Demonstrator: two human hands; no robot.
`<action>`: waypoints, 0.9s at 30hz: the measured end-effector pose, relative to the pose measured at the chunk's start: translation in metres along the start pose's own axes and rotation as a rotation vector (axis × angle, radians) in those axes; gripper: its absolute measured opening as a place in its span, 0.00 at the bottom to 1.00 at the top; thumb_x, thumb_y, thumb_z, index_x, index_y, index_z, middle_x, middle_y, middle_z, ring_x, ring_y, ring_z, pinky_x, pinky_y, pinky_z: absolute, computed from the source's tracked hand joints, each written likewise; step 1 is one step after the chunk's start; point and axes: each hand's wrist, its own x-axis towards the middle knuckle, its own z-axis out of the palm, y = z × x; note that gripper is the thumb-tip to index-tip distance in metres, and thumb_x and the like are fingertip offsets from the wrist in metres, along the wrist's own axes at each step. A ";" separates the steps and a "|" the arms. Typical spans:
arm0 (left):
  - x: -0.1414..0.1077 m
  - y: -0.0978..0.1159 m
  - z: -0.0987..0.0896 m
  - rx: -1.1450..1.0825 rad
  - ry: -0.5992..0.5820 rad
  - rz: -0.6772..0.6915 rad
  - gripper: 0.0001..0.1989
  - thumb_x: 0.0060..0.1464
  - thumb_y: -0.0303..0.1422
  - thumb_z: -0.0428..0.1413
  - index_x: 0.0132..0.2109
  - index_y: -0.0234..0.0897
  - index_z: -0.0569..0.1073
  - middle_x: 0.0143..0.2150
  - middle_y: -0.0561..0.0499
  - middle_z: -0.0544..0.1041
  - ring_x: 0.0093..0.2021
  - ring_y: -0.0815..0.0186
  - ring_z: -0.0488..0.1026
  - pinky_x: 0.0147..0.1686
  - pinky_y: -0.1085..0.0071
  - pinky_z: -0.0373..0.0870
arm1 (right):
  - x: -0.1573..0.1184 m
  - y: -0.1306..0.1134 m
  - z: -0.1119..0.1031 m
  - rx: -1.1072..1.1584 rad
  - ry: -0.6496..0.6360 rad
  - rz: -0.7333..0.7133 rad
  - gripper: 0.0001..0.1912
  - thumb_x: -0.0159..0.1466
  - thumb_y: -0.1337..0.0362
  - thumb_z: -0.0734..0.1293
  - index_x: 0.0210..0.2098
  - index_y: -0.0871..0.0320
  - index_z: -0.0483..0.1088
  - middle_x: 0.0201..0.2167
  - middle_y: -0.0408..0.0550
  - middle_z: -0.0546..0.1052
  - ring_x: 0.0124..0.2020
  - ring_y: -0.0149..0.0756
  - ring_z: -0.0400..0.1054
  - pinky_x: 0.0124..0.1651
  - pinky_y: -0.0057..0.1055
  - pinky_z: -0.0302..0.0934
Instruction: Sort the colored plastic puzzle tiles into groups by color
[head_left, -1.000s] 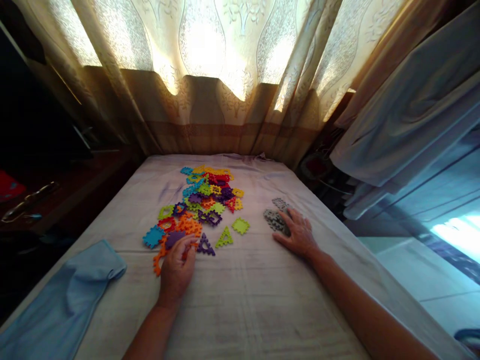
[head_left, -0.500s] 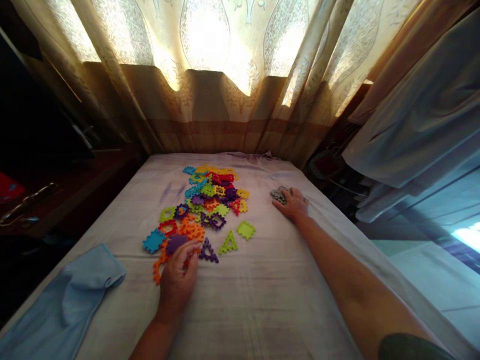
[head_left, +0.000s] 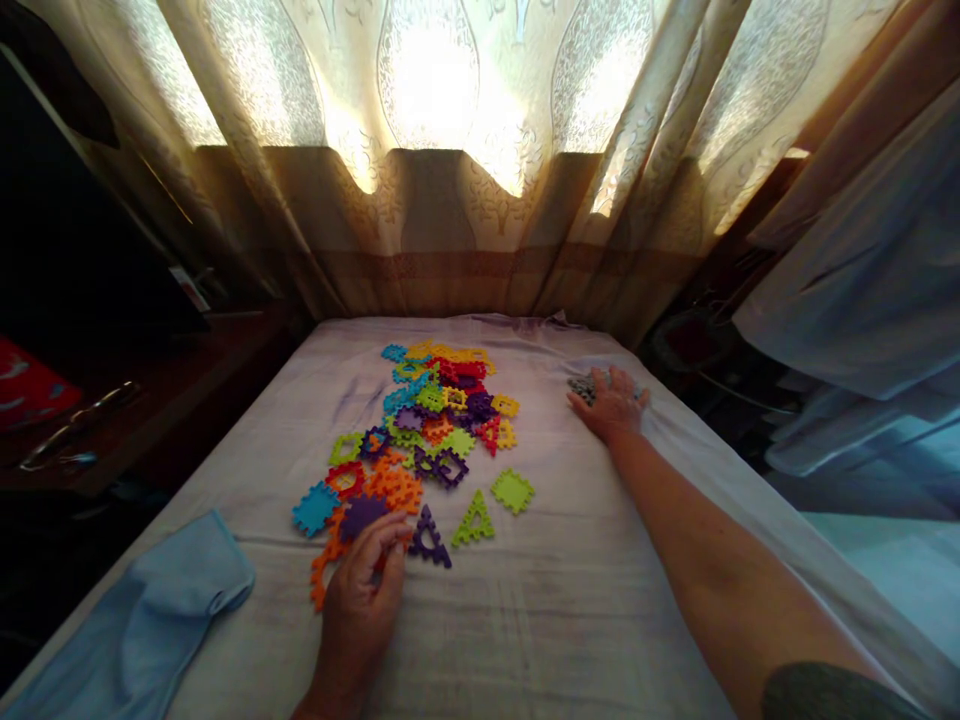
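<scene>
My left hand [head_left: 366, 580] rests at the near end of a pile of notched plastic building tiles. Its fingers are loosely curved, thumb apart, over an orange tile partly hidden beneath them. A purple square tile [head_left: 364, 517] lies just beyond the knuckles, and a purple triangle tile [head_left: 429, 538] is right of the fingertips. Further right are a green triangle tile [head_left: 475, 522] and a green square tile [head_left: 513, 491]. My right hand [head_left: 616, 402], fingers spread, lies on a small heap of grey pieces [head_left: 580, 387], too small to make out and partly covered by the hand.
The tiles lie on a pale bedsheet [head_left: 510, 640]. A blue cloth [head_left: 180, 590] is at the near left. Patterned curtains [head_left: 450, 220] hang behind the far edge. Dark furniture [head_left: 112, 430] stands left, and hanging clothes [head_left: 862, 310] are on the right.
The view has shifted slightly. My right hand's fingers have spread wider, and the hand has slid a little to the right over the grey heap. My left hand has stayed by the same tiles.
</scene>
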 end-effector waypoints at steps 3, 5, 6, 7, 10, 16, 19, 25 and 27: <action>-0.001 0.004 0.001 -0.036 0.075 0.024 0.09 0.59 0.33 0.53 0.40 0.41 0.78 0.43 0.50 0.82 0.42 0.65 0.81 0.43 0.72 0.78 | -0.012 -0.018 -0.004 -0.013 0.066 -0.127 0.30 0.67 0.50 0.57 0.65 0.56 0.60 0.68 0.60 0.58 0.66 0.55 0.49 0.64 0.61 0.41; -0.002 0.006 0.001 -0.057 0.125 0.047 0.08 0.59 0.32 0.53 0.40 0.41 0.77 0.42 0.51 0.82 0.42 0.66 0.81 0.43 0.72 0.78 | -0.016 -0.037 -0.008 0.018 0.083 -0.207 0.30 0.67 0.51 0.57 0.65 0.56 0.60 0.67 0.60 0.59 0.67 0.53 0.50 0.65 0.57 0.41; -0.003 0.007 0.001 -0.062 0.140 0.061 0.08 0.60 0.31 0.52 0.40 0.41 0.77 0.42 0.51 0.82 0.42 0.66 0.80 0.43 0.73 0.78 | -0.016 -0.049 -0.011 0.041 0.078 -0.238 0.30 0.67 0.50 0.57 0.65 0.56 0.60 0.67 0.60 0.59 0.67 0.52 0.51 0.65 0.55 0.43; -0.002 0.007 -0.001 -0.062 0.154 0.077 0.08 0.60 0.30 0.52 0.41 0.41 0.77 0.42 0.51 0.82 0.42 0.66 0.80 0.43 0.73 0.78 | -0.015 -0.062 -0.014 0.067 0.064 -0.262 0.30 0.67 0.50 0.57 0.65 0.55 0.60 0.67 0.60 0.60 0.67 0.51 0.51 0.65 0.53 0.44; 0.012 0.003 -0.008 -0.031 0.184 0.125 0.09 0.59 0.28 0.52 0.43 0.41 0.76 0.43 0.50 0.82 0.43 0.66 0.80 0.46 0.72 0.77 | -0.002 -0.106 -0.023 0.139 -0.031 -0.308 0.31 0.67 0.49 0.58 0.65 0.55 0.61 0.66 0.59 0.61 0.66 0.50 0.54 0.65 0.47 0.49; 0.115 -0.021 -0.007 0.066 0.180 0.013 0.12 0.59 0.31 0.49 0.46 0.39 0.75 0.48 0.47 0.80 0.51 0.61 0.76 0.56 0.63 0.71 | 0.039 -0.197 -0.031 0.256 -0.284 -0.230 0.30 0.68 0.44 0.55 0.64 0.49 0.64 0.66 0.55 0.63 0.66 0.49 0.57 0.63 0.47 0.55; 0.185 -0.043 0.014 0.150 0.012 -0.088 0.16 0.59 0.34 0.48 0.50 0.37 0.74 0.51 0.45 0.79 0.53 0.59 0.75 0.57 0.63 0.69 | 0.055 -0.227 -0.029 0.278 -0.390 -0.176 0.32 0.67 0.40 0.54 0.64 0.46 0.63 0.67 0.55 0.60 0.66 0.54 0.55 0.63 0.56 0.54; 0.292 -0.098 0.067 0.505 -0.448 -0.146 0.30 0.60 0.46 0.45 0.64 0.35 0.66 0.67 0.39 0.64 0.67 0.50 0.61 0.64 0.53 0.58 | 0.077 -0.234 -0.020 0.273 -0.505 -0.115 0.38 0.64 0.35 0.53 0.65 0.46 0.62 0.68 0.56 0.59 0.68 0.60 0.51 0.63 0.65 0.48; 0.314 -0.113 0.086 0.597 -0.508 -0.178 0.33 0.60 0.51 0.44 0.66 0.39 0.62 0.70 0.40 0.59 0.69 0.46 0.56 0.64 0.44 0.54 | 0.082 -0.229 -0.012 0.263 -0.517 -0.097 0.38 0.64 0.35 0.52 0.65 0.47 0.62 0.69 0.56 0.58 0.68 0.61 0.51 0.63 0.66 0.46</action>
